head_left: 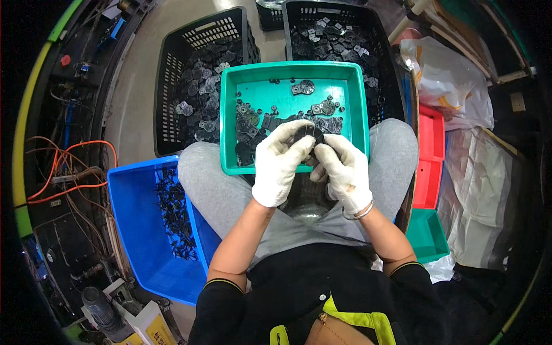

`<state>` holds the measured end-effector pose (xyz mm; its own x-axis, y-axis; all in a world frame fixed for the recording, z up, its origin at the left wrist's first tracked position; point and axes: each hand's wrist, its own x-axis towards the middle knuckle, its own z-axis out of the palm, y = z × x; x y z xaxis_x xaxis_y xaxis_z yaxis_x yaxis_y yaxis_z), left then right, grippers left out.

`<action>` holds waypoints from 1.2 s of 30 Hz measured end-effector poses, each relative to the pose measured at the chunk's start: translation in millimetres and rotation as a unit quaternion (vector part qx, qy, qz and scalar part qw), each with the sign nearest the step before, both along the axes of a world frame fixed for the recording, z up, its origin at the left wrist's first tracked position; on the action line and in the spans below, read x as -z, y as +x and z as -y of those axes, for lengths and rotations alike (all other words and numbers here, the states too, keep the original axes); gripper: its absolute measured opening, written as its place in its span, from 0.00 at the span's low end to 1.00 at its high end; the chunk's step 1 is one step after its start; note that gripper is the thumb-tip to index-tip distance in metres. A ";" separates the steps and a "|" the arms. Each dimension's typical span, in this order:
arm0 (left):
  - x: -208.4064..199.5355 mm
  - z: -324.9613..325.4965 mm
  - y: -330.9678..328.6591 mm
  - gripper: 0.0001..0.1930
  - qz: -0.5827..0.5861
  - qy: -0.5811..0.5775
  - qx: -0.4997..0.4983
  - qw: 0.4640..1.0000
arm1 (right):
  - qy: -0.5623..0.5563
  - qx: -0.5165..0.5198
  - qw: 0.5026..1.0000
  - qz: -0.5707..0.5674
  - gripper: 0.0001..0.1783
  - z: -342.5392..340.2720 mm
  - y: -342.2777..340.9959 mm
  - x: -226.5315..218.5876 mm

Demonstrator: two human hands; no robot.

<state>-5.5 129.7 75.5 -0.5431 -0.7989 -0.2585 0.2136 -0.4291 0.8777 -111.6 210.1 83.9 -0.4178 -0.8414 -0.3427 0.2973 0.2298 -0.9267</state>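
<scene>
Both my hands wear white gloves and meet over the near edge of a green tray (pixel 227 121). Between them is a round black plastic part (pixel 310 133). My left hand (pixel 280 161) grips it from the left, thumb and fingers closed on its rim. From the right, my right hand (pixel 345 169) pinches the same part, its fingertips partly hidden. Inside the tray lie several flat black parts with round ends (pixel 303 87), some with shiny clear faces. Small black rings (pixel 273 109) are scattered among them.
Two black crates (pixel 167 92) (pixel 391 75) full of similar parts stand beyond the tray. A blue bin (pixel 149 253) with thin black pieces is at my left. Red trays (pixel 428 172), a small green tray (pixel 428 236) and plastic bags (pixel 445 80) lie right. Orange cables (pixel 86 144) hang far left.
</scene>
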 end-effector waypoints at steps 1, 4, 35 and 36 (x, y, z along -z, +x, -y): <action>0.7 -0.4 0.3 0.12 0.003 -0.002 -0.001 1.000 | -0.001 -0.002 1.000 0.004 0.15 -0.5 0.1 0.1; 2.6 -3.2 0.3 0.12 0.000 0.005 0.000 1.000 | -0.004 -0.012 1.000 0.015 0.16 -2.4 0.3 2.6; 75.7 20.6 -58.4 0.26 0.570 -0.434 0.318 0.621 | -0.025 0.140 0.975 0.170 0.16 -31.2 -34.8 79.2; 77.3 20.0 -58.8 0.26 0.569 -0.437 0.319 0.620 | -0.022 0.143 0.971 0.191 0.16 -30.9 -35.2 79.1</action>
